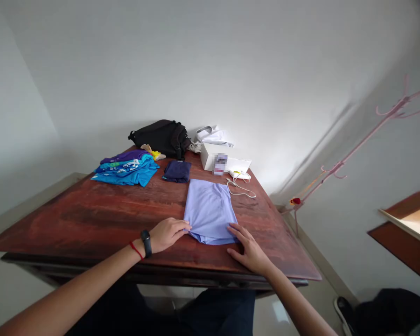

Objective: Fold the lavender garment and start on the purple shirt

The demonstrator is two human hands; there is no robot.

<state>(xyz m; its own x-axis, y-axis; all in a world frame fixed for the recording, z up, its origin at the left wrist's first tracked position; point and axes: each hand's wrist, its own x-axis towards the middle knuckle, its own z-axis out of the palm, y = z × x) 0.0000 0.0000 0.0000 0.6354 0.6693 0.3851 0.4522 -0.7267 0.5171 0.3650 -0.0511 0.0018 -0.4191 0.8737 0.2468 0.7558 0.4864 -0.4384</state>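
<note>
i see the folded lavender garment (210,210) lying flat near the front edge of the bench (91,219), narrow end toward me. my left hand (168,233) rests at its near left corner, grip loose, fingertips touching the cloth edge and nothing clenched; my right hand (248,249) lies open and flat at the near right corner, seemingly pinning the fold down. well apart at the back lie a stack of blue and purple shirts (128,169), a folded navy piece (177,171), a black bag (161,136) and a white box (224,161). a white cable (241,186) lies just beside the garment's far right edge, the nearest obstruction.
</note>
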